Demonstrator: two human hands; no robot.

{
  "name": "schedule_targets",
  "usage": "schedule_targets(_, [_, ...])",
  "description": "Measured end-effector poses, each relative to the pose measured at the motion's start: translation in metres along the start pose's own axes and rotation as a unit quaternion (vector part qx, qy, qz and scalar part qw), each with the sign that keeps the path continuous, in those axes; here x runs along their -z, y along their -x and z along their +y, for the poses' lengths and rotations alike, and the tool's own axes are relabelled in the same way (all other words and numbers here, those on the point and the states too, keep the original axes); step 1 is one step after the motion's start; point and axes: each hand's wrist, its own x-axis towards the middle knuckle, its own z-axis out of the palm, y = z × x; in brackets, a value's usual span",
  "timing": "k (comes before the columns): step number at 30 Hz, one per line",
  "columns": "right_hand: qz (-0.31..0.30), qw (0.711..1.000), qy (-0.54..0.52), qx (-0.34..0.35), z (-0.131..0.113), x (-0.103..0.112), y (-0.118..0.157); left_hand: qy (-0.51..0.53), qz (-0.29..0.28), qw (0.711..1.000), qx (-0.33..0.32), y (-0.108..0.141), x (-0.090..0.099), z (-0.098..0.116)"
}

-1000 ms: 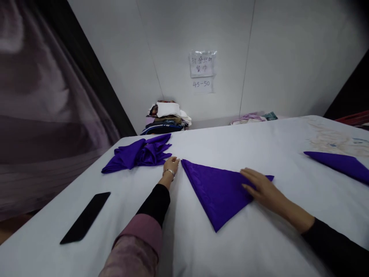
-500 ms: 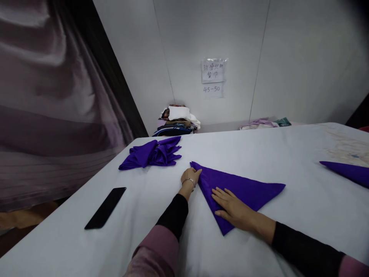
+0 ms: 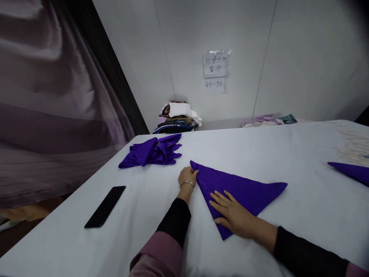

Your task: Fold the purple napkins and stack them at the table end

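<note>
A purple cloth (image 3: 242, 188) lies in a triangle, well in from the table's (image 3: 150, 192) far and left edges. The left hand (image 3: 187, 177) pinches near its far-left corner; the right hand (image 3: 235, 215) presses flat, fingers spread. Probably light, soft, slightly slippery: best gripped at corners.

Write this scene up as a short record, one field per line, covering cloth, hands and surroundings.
Purple cloth: folded into a triangle on the white tabletop
Left hand: pinching the cloth near its far left corner
Right hand: palm down on the cloth
Left side: crumpled purple heap; black slab nearer the person
Right side: pointed purple piece, cut off by the frame
Behind: mixed fabric stack; wall sign showing 45-50
</note>
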Motion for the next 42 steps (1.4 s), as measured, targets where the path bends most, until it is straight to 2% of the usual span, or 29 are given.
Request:
schedule_targets(4, [0.003, 1.0, 0.012, -0.002, -0.001, -0.001, 0.0, 0.001, 0.026, 0.999, -0.033, 0.004, 0.007, 0.006])
schedule_targets(6, [0.004, 1.0, 0.014, -0.002, 0.0, -0.002, 0.0, 0.0, 0.031, 0.995, -0.093, 0.013, 0.007, 0.013])
schedule_targets(9, [0.004, 1.0, 0.019, 0.001, 0.001, -0.002, -0.001, -0.037, 0.009, 0.974, -0.223, 0.028, -0.001, 0.025])
schedule_targets(11, [0.0, 1.0, 0.025, 0.001, 0.001, -0.002, -0.002, -0.085, -0.031, 0.964, -0.252, 0.035, -0.01, 0.03])
schedule_targets(15, [-0.004, 0.999, 0.041, -0.006, -0.001, 0.0, 0.0, -0.149, -0.101, 0.966, -0.187, 0.035, -0.02, 0.03])
schedule_targets(20, [0.014, 0.997, 0.062, -0.044, 0.008, 0.006, 0.012, -0.177, -0.107, 0.962, -0.177, 0.029, -0.02, 0.029])
schedule_targets(25, [0.036, 0.986, 0.106, -0.122, 0.046, 0.022, 0.045, -0.19, -0.098, 0.96, -0.182, 0.027, -0.023, 0.029])
schedule_targets(31, [0.071, 0.957, 0.169, -0.225, 0.104, 0.046, 0.087, -0.206, -0.106, 0.956, -0.182, 0.024, -0.023, 0.03])
schedule_targets(38, [0.082, 0.919, 0.203, -0.326, 0.153, 0.067, 0.109, -0.207, -0.102, 0.955, -0.184, 0.025, -0.023, 0.03])
schedule_targets(42, [0.087, 0.887, 0.203, -0.406, 0.167, 0.081, 0.117, -0.203, -0.102, 0.957, -0.182, 0.026, -0.022, 0.031])
